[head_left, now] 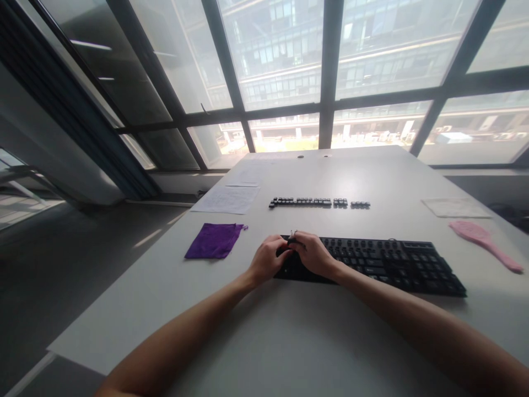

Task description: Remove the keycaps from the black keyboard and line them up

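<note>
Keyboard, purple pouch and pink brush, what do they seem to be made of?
Keyboard: likely hard plastic, black, matte with faint sheen on the keys. Purple pouch: soft cloth, probably velvety; it lies limp with a drawstring end. Pink brush: probably moulded plastic, smooth, rigid handle.

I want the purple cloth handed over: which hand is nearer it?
Left. The left hand sits at the left end of the keyboard, just right of the cloth; the right hand lies beyond the left, farther from the cloth.

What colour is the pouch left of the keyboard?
The pouch is purple, shown in the head view.
</note>
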Motion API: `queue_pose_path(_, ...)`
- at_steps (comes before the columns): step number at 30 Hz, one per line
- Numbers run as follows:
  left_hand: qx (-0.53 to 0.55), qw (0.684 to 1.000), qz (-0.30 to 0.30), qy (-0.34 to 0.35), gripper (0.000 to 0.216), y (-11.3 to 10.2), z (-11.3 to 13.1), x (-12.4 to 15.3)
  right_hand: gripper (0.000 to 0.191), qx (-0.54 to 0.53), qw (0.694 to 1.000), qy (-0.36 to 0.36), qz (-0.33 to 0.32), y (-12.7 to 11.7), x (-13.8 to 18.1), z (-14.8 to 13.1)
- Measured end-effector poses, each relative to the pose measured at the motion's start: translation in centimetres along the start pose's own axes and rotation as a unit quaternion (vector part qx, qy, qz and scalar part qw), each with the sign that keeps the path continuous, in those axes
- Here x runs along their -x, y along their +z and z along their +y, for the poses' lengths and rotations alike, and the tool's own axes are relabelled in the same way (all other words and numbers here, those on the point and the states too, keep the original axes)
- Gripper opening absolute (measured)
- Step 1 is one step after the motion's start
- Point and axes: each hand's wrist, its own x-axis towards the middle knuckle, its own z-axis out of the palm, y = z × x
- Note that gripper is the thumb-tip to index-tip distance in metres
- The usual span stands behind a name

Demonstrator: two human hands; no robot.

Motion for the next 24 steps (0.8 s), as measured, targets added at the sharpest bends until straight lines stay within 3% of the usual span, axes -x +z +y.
queue_pose_path(6,-0.037,0.999,0.012,0.034,0.014,-0.1,0.2,0.1,0.016,-0.020,0.999,0.012,0.033,-0.1,-0.2,0.1)
queue_pose_path(13,-0.017,0.996,0.067,0.054,0.015,0.5,-0.2,0.5,0.019,0.037,0.999,-0.022,0.029,0.4,0.1,-0.2)
queue_pose_path(17,-0.003,0.991,0.096,0.092,0.023,0.5,-0.8,0.5,0.020,0.040,0.997,0.037,0.052,0.7,0.0,0.3)
queue_pose_path(24,-0.009,0.985,0.052,0.161,0.019,0.0,0.2,0.2,0.020,-0.054,0.988,0.117,0.090,0.4,-0.6,0.9)
